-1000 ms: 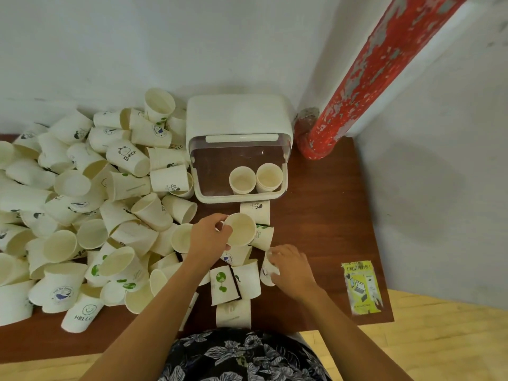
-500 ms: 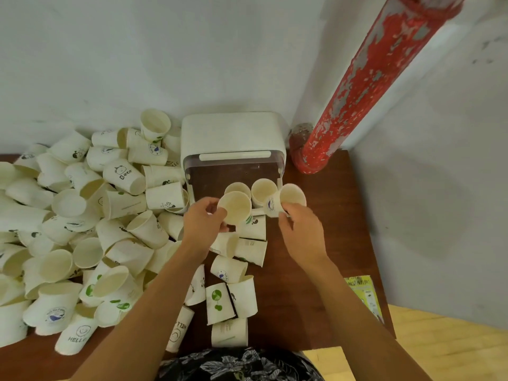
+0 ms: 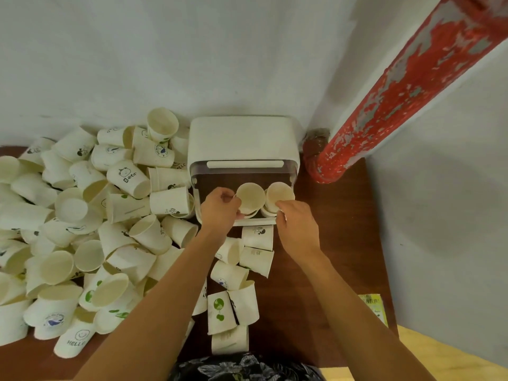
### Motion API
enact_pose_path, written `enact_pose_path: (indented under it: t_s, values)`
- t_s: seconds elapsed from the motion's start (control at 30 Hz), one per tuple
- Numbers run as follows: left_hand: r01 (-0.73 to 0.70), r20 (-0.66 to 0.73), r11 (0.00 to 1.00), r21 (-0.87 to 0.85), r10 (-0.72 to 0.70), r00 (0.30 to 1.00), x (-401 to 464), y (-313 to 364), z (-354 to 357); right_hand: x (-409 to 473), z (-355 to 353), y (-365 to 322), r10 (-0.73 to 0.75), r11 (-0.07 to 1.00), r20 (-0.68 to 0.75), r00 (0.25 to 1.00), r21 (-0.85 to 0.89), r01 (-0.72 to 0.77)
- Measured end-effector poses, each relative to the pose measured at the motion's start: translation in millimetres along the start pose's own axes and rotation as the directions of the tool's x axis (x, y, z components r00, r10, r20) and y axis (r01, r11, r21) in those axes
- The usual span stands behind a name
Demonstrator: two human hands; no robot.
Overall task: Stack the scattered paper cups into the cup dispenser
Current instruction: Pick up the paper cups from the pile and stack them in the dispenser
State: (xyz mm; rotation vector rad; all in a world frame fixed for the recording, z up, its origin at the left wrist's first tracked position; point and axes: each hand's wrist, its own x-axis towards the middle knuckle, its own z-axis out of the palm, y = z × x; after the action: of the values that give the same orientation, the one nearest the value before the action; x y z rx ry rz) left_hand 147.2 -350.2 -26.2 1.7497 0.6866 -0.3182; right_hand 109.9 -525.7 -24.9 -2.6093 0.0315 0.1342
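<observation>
The white cup dispenser stands at the back of the brown table, against the wall, its front open. Two short cup stacks stand inside it. My left hand grips a paper cup by its rim over the left stack. My right hand holds another paper cup over the right stack. A large heap of scattered paper cups covers the left of the table. Several more loose cups lie between my forearms.
A red peeling pipe slants up from the table's back right corner beside the dispenser. A yellow-green packet lies near the table's right front edge. The wall runs just behind the dispenser and the heap.
Both hands have carried their cups forward from the table's middle into the dispenser's open front, left cup over the left stack, right cup over the right stack.
</observation>
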Motion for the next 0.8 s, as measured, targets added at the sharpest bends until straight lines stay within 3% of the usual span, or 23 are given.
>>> enact_pose_path:
  t_s: [0.17,0.27,0.33,0.43,0.5,0.57,0.67,0.73,0.8]
  values:
    - [-0.012,0.025,0.998,0.065,0.01,1.0,3.6,-6.2,-2.1,0.5,6.1,5.5,0.005,1.0,0.041,0.999,0.031,-0.006]
    - [-0.122,0.117,0.96,0.252,0.095,0.989,0.2,-15.6,-11.6,-5.3,9.5,8.3,0.019,0.999,0.1,0.995,0.031,-0.023]
    - [-0.271,0.187,0.857,0.439,0.208,0.96,-6.9,-26.1,-19.8,-14.0,14.2,11.5,0.093,0.994,0.133,0.987,0.048,-0.1]
    - [-0.486,0.312,0.649,0.586,0.373,0.874,-19.5,-47.6,-32.1,-32.5,27.4,20.7,0.326,0.934,0.206,0.923,0.081,-0.348]
    - [-0.536,0.424,0.545,0.645,0.329,0.844,-25.0,-62.1,-36.2,-45.6,38.1,27.6,0.451,0.866,0.295,0.843,0.085,-0.493]
    - [-0.522,0.499,0.49,0.698,0.189,0.846,-28.9,-74.2,-36.2,-57.9,50.0,32.0,0.51,0.811,0.383,0.77,0.084,-0.579]
    - [-0.487,0.516,0.431,0.76,0.056,0.855,-31.1,-88.6,-36.2,-74.1,67.8,34.1,0.595,0.634,0.472,0.651,0.222,-0.74]
    - [-0.475,0.498,0.399,0.784,0.051,0.865,-30.6,-96.4,-38.1,-81.5,75.6,35.2,0.616,0.485,0.524,0.588,0.336,-0.808]
    - [-0.461,0.46,0.409,0.788,0.107,0.882,-29.9,-101.2,-40.3,-85.1,77.6,35.6,0.603,0.475,0.525,0.6,0.368,-0.8]
